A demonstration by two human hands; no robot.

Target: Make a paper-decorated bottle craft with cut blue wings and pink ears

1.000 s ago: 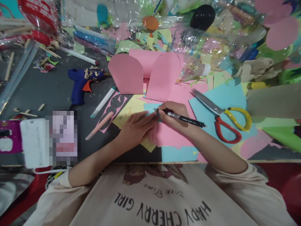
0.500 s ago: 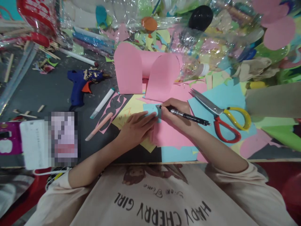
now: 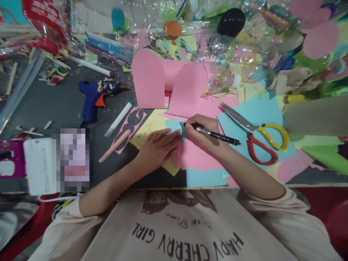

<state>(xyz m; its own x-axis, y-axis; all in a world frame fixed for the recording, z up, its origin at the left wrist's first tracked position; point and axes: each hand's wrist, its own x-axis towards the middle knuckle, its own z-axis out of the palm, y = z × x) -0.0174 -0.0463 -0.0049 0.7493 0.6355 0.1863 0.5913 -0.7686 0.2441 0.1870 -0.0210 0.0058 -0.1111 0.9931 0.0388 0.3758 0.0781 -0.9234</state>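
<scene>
In my right hand [image 3: 205, 132] is a black pen [image 3: 217, 135], its tip at a small blue sheet of paper [image 3: 173, 125] that bears a faint mark. My left hand [image 3: 160, 145] lies flat with fingers stretched over the lower part of that sheet. Pink paper [image 3: 201, 156] lies beneath both hands. Just beyond them stands a pink paper piece with two rounded flaps [image 3: 149, 81]. Scissors [image 3: 251, 128] with one red and one yellow handle rest open on a larger blue sheet [image 3: 268, 108] to the right of my right hand.
A blue glue gun [image 3: 92, 99] with an orange trigger lies at left. Nearby are a green-capped marker [image 3: 119, 119], an orange marker [image 3: 114, 145] and a white power bank [image 3: 40, 166]. Clear plastic bottles [image 3: 221, 74] and paper scraps crowd the back, with a red-labelled bottle [image 3: 45, 18] at back left.
The pen tip has shifted very slightly to the left on the blue paper. My left hand stays in the same place.
</scene>
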